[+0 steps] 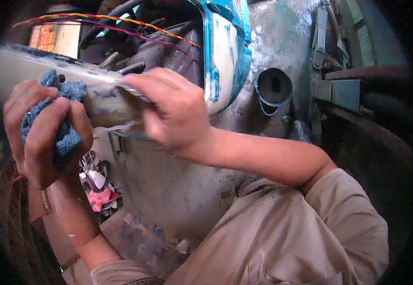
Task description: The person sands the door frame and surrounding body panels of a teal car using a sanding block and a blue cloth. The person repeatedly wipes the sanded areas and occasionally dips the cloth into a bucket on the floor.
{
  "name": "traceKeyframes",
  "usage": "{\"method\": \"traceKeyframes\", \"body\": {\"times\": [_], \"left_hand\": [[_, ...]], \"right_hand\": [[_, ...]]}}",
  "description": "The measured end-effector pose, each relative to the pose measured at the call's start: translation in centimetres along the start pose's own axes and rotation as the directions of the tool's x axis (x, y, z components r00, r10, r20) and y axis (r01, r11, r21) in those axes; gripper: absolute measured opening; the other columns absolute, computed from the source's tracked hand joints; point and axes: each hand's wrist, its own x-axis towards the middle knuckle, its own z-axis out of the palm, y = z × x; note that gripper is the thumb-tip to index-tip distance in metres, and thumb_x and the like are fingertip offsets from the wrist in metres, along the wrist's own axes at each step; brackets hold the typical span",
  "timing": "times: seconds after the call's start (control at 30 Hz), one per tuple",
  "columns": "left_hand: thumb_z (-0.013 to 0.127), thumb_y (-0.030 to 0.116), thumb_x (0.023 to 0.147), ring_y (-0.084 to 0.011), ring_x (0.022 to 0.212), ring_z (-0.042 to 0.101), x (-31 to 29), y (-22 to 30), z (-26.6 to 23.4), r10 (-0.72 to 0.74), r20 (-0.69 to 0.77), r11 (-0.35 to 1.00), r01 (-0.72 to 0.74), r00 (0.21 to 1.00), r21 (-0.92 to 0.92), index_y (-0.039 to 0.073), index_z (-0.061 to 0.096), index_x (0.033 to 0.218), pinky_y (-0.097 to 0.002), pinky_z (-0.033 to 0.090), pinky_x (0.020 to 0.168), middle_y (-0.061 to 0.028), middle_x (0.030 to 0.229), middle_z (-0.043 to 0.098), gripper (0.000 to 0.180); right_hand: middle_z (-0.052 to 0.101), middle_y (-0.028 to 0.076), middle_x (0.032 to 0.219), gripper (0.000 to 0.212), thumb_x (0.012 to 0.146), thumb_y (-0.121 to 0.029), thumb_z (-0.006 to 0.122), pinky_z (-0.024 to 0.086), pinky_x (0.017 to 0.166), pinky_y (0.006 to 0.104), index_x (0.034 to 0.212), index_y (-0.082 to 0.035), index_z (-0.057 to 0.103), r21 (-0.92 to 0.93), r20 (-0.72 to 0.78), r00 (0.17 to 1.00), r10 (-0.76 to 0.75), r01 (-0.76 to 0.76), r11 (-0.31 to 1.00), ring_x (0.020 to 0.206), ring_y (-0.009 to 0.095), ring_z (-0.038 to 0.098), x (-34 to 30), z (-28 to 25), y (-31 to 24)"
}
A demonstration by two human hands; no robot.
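Note:
My left hand (38, 137) is wrapped round a crumpled, wet-looking blue-grey cloth (69, 141). It is held up close to a long pale panel (109, 100) with dark worn patches and a small round hole. Farther right, my right hand (180, 111) is closed with its fingers at the same panel's edge. A thin pale strip shows by its fingertips, but what it holds there is hidden and slightly blurred. Just beyond that hand stands a teal vehicle body part (223, 61) with whitish, filler-like areas.
Loose red, yellow and purple wires (121, 27) cross above the panel. A dark bucket (273, 88) with a handle stands on the wet, stained floor. Metal beams (346, 92) line the right side. At lower left, farther off, is a motorcycle (95, 180) beside something pink.

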Motion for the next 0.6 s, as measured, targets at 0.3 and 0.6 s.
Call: {"method": "traceKeyframes", "body": {"times": [0.3, 0.6], "left_hand": [[0.081, -0.007, 0.077, -0.0372, 0.094, 0.071, 0.1, -0.1, 0.4, 0.017, -0.013, 1.000, -0.017, 1.000, 0.014, 0.006, 0.064, 0.117, -0.0539, 0.063, 0.085, -0.0208, 0.107, 0.069, 0.046], [0.078, -0.006, 0.087, -0.0416, 0.098, 0.072, -1.1, -0.1, 1.0, -0.046, -0.044, 0.999, 0.047, 0.998, 0.022, 0.002, 0.059, 0.117, -0.0602, 0.060, 0.093, -0.0246, 0.108, 0.070, 0.036]], "right_hand": [[0.071, 0.018, 0.092, 0.022, 0.088, 0.004, 0.067, 0.057, 0.076, 0.0400, 0.107, -0.002, 0.076, -0.088, 0.026, 0.972, 0.233, -0.229, 0.969, 0.084, 0.035, 0.071, -1.2, -1.0, 0.1], [0.072, 0.016, 0.092, 0.037, 0.079, 0.011, 0.064, 0.057, 0.075, 0.0408, 0.111, -0.005, 0.075, -0.189, 0.069, 0.975, 0.210, -0.194, 0.963, 0.083, 0.034, 0.071, -8.9, -4.0, 7.7]]}}
